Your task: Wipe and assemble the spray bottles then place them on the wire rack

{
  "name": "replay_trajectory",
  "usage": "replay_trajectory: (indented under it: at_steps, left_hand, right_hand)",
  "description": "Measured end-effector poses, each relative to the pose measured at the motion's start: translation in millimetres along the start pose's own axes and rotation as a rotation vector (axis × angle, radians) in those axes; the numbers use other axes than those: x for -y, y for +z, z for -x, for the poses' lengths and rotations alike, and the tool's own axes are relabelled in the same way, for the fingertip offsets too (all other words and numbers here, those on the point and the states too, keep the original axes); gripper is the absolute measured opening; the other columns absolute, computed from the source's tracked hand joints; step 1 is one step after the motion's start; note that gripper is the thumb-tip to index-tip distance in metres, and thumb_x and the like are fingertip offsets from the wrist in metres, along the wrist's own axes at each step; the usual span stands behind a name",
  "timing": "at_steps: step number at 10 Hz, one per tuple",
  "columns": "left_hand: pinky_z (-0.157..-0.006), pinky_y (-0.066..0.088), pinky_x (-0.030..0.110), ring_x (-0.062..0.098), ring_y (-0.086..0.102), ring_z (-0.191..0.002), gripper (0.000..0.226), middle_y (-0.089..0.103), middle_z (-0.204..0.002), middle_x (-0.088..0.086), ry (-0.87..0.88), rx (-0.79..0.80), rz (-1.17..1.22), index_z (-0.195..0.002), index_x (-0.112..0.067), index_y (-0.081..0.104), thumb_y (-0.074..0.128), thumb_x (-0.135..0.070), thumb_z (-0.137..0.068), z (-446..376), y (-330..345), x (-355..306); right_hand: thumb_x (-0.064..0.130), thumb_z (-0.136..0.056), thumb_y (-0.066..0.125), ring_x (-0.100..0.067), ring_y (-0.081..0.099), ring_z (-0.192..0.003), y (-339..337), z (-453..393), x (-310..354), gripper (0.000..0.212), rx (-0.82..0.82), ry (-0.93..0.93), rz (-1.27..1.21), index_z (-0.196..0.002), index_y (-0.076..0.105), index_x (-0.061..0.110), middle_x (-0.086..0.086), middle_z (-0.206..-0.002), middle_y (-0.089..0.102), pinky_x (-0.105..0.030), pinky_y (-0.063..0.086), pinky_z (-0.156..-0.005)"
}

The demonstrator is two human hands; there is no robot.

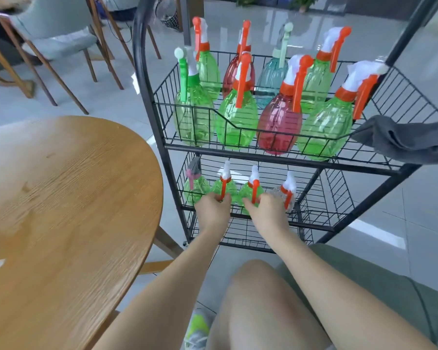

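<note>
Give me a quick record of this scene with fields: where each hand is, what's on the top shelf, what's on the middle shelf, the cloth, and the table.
left hand: left hand grips a green bottle on the middle shelf
right hand: right hand grips the next green bottle
top shelf: eight assembled spray bottles, green, red and one pale blue, upright in the wire rack
middle shelf: four bottles, one clear bottle at the right
cloth: grey cloth draped over the top shelf's right edge
table: round wooden table left of the rack

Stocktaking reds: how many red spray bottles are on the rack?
2, both on the top shelf: one front red bottle between green ones, one back red bottle behind. Lower shelf shows none, though hands hide part.
</note>
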State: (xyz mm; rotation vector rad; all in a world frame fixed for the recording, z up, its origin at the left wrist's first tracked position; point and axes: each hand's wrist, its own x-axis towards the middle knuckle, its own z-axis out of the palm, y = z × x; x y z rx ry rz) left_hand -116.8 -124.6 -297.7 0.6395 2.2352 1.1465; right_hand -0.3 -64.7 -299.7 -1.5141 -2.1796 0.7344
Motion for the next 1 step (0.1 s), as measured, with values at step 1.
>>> replay_trajectory:
  at_steps: [1]
  left_hand:
    - [-0.055, 0.037, 0.016, 0.005, 0.054, -0.064, 0.033, 0.074, -0.084, 0.010, -0.022, -0.009, -0.061, -0.096, -0.004, 0.071, 0.066, -0.037, -0.099, 5.4, -2.7, 6.8]
  right_hand:
    - [0.038, -0.100, 0.062, -0.012, 0.045, -0.042, -11.9, 14.0, -22.6, 0.050, -0.052, 0.030, -0.079, -0.062, 0.058, 0.006, -0.002, -0.051, 0.054, -0.026, 0.034, -0.049]
